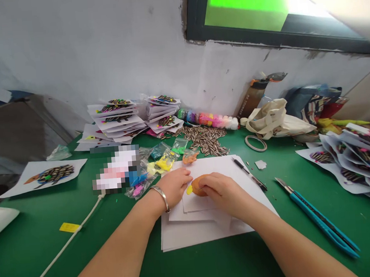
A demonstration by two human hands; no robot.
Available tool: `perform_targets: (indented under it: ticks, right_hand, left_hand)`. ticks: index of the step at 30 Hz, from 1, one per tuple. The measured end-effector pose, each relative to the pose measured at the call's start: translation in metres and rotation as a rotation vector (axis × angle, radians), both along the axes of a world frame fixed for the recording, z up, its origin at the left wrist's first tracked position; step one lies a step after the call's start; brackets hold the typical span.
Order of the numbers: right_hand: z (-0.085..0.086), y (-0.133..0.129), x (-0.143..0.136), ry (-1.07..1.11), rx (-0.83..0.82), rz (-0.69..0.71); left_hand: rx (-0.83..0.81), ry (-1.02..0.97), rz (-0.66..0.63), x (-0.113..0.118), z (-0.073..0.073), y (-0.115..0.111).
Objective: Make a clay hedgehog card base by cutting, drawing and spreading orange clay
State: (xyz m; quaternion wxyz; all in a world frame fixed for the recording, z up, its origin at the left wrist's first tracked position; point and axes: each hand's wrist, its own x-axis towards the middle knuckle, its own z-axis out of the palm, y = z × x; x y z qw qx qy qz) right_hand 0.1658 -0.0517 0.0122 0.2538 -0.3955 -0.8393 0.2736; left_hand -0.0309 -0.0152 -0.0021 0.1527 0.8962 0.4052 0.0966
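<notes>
Near the middle of the white paper sheets (180, 235), a smooth orange lump of modelling clay (199, 186) lies with a small yellow clay piece (189, 190) at its left edge. My right hand (223, 191) is closed on the orange clay, thumb and fingers pressing its right side. Just left of it, my left hand (174, 185), with a metal bangle at the wrist, lies over the paper. Its fingers are loosely bent and apart from the orange clay, and I see nothing held in them. The left fingertips are partly hidden.
Small bags of coloured clay (161, 162) and a pile of sunflower seeds (206, 139) lie behind the paper. A black pen (249, 174) and a blue utility knife (317, 217) are on the right. Seed-picture stacks (120, 124) stand at the back; a white cable (65, 246) crosses the left.
</notes>
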Motion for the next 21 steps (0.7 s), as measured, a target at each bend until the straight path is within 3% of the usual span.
perform_targets:
  ticks: [6,21]
  right_hand:
    - [-0.011,0.001,-0.004,-0.12,0.127,-0.011]
    - [-0.018,0.004,-0.011,-0.237,0.199,-0.046]
  left_hand:
    - [-0.011,0.006,-0.017,0.005,0.0,-0.003]
    - [0.008,-0.022,-0.036,0.006,0.002,-0.003]
